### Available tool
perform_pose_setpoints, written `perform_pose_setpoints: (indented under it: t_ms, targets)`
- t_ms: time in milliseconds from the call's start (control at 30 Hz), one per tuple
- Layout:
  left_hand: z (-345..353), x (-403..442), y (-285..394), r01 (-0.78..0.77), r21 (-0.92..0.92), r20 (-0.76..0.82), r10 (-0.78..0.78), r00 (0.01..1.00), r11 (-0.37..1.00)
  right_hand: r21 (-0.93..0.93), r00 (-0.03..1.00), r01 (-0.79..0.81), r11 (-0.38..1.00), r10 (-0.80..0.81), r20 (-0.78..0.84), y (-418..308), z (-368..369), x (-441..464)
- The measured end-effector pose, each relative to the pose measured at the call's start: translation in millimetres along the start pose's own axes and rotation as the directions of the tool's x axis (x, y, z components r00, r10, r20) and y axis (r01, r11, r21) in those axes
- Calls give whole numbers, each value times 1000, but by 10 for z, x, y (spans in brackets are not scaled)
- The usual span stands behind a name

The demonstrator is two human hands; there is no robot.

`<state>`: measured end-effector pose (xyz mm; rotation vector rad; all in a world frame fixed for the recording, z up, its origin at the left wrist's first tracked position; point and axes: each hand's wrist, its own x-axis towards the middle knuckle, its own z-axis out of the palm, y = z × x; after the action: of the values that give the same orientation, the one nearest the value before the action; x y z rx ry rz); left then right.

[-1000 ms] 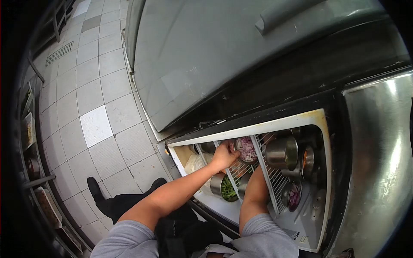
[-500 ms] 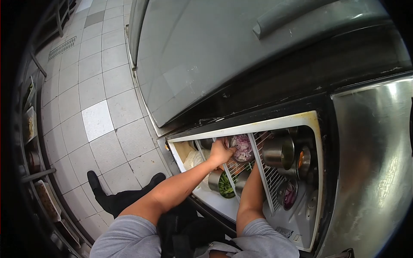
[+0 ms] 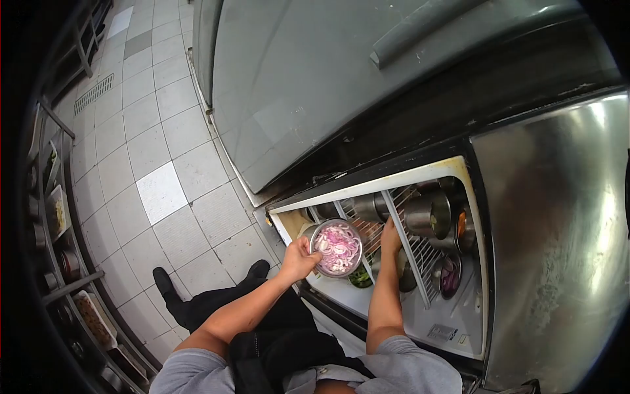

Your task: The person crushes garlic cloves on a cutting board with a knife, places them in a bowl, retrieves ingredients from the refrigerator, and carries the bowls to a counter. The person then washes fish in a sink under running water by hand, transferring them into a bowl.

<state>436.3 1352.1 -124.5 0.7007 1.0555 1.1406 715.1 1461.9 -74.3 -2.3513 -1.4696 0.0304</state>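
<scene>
Rim-clamped by the left hand point(image 3: 302, 261), the metal bowl point(image 3: 361, 247) is held mouth-up, presumably against spilling sliced onions point(image 3: 337, 248), while any hold by the right hand point(image 3: 390, 237) cannot be determined.

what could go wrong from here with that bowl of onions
The left hand alone grips the metal bowl at one side of its rim, so it might tip.

The bowl has no lid, so sliced onions could spill, perhaps onto the greens close by.

The right hand is among the white rack bars, near a metal pot, so it may snag or knock something.
</scene>
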Motion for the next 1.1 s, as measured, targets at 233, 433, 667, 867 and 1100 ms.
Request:
perform_pose_setpoints:
  t_ms: [233, 433, 667, 867, 1100]
  targets:
    - [-272, -236, -236, 9, 98, -25, -7, 1000, 995, 26, 942, 287, 957, -278, -189, -614, -416, -577]
    - [-347, -352, -112, 19, 82, -2, -19, 1000, 996, 14, 932, 335, 942, -329, -151, -678, -452, -534]
    - [-438, -448, -82, -8, 143, 1, 8, 1000, 990, -12, 937, 46, 999, -39, 348, -936, -442, -53]
    - [-504, -521, -3, 34, 74, 28, -37, 999, 997, 70, 934, 268, 961, -277, 227, -616, -189, 69]
    - [-480, -481, 126, 92, 75, 40, -95, 995, 993, 75, 984, 83, 994, -93, 150, -876, -448, -228]
